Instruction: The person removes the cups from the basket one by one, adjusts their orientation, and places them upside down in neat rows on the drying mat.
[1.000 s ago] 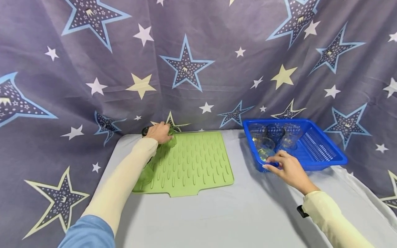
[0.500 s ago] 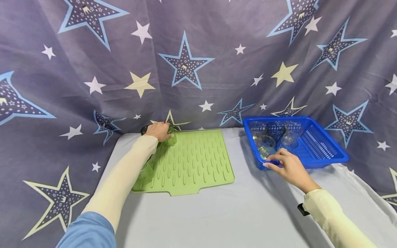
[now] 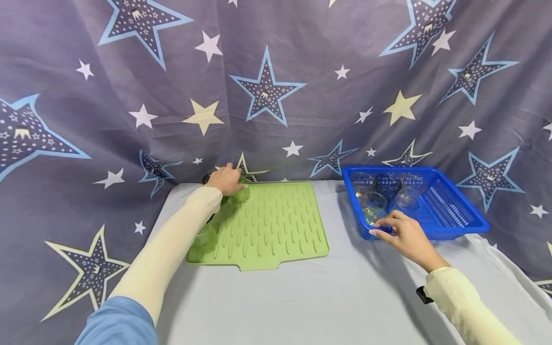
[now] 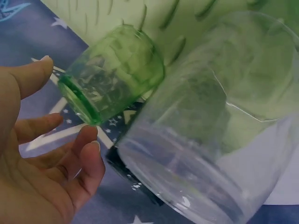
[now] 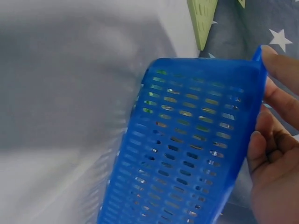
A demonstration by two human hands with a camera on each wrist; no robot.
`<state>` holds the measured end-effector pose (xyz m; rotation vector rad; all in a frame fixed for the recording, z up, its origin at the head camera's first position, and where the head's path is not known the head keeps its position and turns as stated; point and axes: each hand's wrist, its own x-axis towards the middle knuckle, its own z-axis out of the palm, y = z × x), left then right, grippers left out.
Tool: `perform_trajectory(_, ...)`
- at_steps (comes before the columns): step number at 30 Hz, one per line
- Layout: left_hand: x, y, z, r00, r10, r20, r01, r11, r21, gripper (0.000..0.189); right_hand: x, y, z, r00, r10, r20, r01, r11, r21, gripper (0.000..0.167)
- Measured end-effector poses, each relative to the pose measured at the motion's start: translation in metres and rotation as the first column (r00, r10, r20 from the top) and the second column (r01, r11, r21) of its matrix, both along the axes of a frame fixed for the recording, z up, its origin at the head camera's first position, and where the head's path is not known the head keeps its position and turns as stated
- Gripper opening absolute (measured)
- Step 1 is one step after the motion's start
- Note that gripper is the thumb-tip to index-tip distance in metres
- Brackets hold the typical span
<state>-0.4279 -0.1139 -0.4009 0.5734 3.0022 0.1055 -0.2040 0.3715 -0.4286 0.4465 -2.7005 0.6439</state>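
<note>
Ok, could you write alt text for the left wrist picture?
A loosely curved left hand is beside a green-tinted glass. A clear glass fills the right foreground; a green mat and starry cloth show behind.

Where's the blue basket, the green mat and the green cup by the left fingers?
Blue basket [image 5: 184, 135]: right wrist view, on its holey side wall.
Green mat [image 3: 271, 223]: head view, on its bumpy middle.
Green cup [image 4: 114, 70]: left wrist view, on its see-through side.

Beyond my hands [image 3: 226, 180] hangs a creased, star-printed purple-grey curtain [image 3: 319, 115]; below my hands spreads a white tablecloth [image 3: 297, 302], softly shadowed.
</note>
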Motion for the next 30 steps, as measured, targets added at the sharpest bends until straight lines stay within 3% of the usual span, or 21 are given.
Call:
perform_trajectory(4, 0.008, 0.012, 0.003, 0.999, -0.024, -0.023, 0.025, 0.999, 0.040, 0.067, -0.001, 0.003, 0.005, 0.999, -0.015, 0.046, 0.015, 1.000, 0.006, 0.022)
perform_trajectory(9, 0.021, 0.032, 0.002, 0.994, -0.094, -0.057, 0.098, 0.992, 0.080, 0.059, -0.003, 0.006, 0.008, 0.996, -0.034, 0.084, 0.033, 0.999, 0.014, 0.025)
perform_trajectory(15, 0.044, 0.058, 0.001, 0.983, -0.185, -0.021, 0.186, 0.975, 0.121, 0.047, -0.002, 0.004, 0.005, 0.991, -0.039, 0.127, 0.037, 0.999, 0.018, 0.031)
perform_trajectory(22, 0.070, 0.089, 0.008, 0.966, -0.255, 0.045, 0.226, 0.914, 0.336, 0.027, -0.001, 0.000, 0.012, 0.988, -0.062, 0.141, 0.063, 0.998, -0.006, 0.028)
perform_trajectory(30, 0.098, 0.130, -0.003, 0.940, -0.332, 0.081, 0.262, 0.852, 0.453, 0.022, -0.007, 0.000, 0.017, 0.990, -0.061, 0.123, 0.058, 0.998, 0.024, 0.018)
